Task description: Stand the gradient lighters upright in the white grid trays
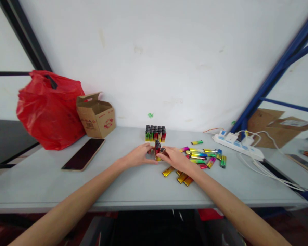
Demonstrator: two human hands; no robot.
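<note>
A short row of upright lighters [157, 148], red and yellow with black tops, stands on the table between my hands. My left hand [140, 155] closes on the row from the left, its thumb along the near side. From the right, my right hand [176, 159] grips a lighter with a dark top [162, 149] against the row; its fingers partly hide it. Just behind stands a tight block of lighters [155, 134] in green, yellow and red, all black-topped. Shiny loose lighters [199, 154] in gold, green, blue and purple lie scattered beside and beneath my right forearm.
On the left of the table [128, 188] are a phone [84, 154], an open cardboard box [97, 116] and a red plastic bag [51, 111]. A white power strip [237, 146] with cables lies at right, near a blue metal frame [272, 75]. A white wall rises behind.
</note>
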